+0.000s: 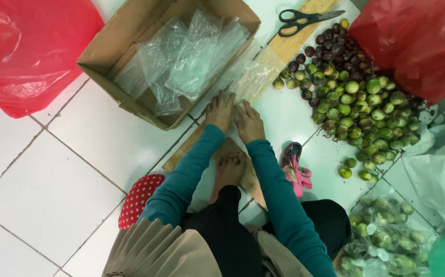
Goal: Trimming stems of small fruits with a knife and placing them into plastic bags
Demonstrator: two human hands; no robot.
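Note:
My left hand (220,110) and my right hand (249,123) lie side by side, palms down, pressing on a clear plastic bag (253,82) spread flat over a wooden board (289,43) on the white tiled floor. Fingers are spread and point away from me. Both arms wear teal sleeves. Just left of my hands stands an open cardboard box (130,31) holding several crumpled clear plastic bags (186,56). My bare foot (228,172) rests on the near end of the board.
A heap of small green and dark purple fruits (358,97) lies right of my hands. Black scissors (304,20) rest on the board's far end. Red plastic bags sit at both upper corners (22,51). A bag of packed fruit (386,236) lies lower right, a pink cloth (295,169) beside my arm.

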